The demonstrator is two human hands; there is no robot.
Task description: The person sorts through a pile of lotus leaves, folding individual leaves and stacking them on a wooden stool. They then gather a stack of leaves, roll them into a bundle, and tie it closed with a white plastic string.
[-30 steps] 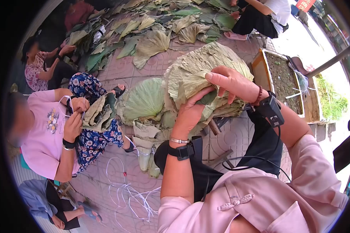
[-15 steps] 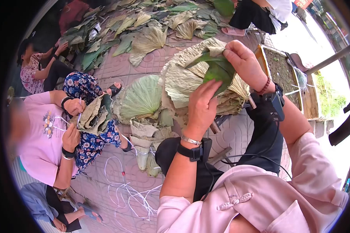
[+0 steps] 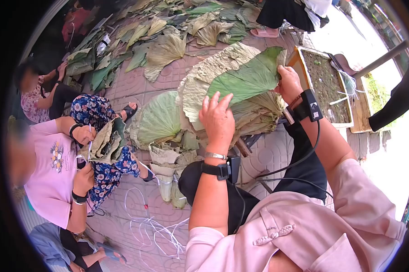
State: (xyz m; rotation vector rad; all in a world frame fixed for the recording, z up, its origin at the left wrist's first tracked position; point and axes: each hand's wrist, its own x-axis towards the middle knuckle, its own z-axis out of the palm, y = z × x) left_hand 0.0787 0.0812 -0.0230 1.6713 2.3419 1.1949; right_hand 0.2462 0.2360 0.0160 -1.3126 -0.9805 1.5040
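Observation:
A green dried lotus leaf [image 3: 245, 78], unfolded like a fan, lies over a pile of pale dried lotus leaves [image 3: 193, 84] in front of me. At its right edge, my right hand [image 3: 289, 85] pinches it between thumb and fingers. My left hand [image 3: 218, 120] is open, its fingers spread at the leaf's lower left edge; the fingertips touch or nearly touch it. Brownish leaf layers [image 3: 259, 113] show beneath the green one. Left of the pile, a pale green leaf [image 3: 161, 119] tops another stack on the ground.
A seated person in a pink shirt [image 3: 48, 158] holds a tied leaf bundle [image 3: 107, 143] at left. White cords [image 3: 157, 231] lie loose on the paving. Many leaves [image 3: 168, 47] cover the ground behind. A soil-filled planter box [image 3: 324, 86] stands at right.
The green leaf, folded up between my hands before, is now spread flat over the pile. My right hand has lowered, and my left hand has moved left with its fingers spreading.

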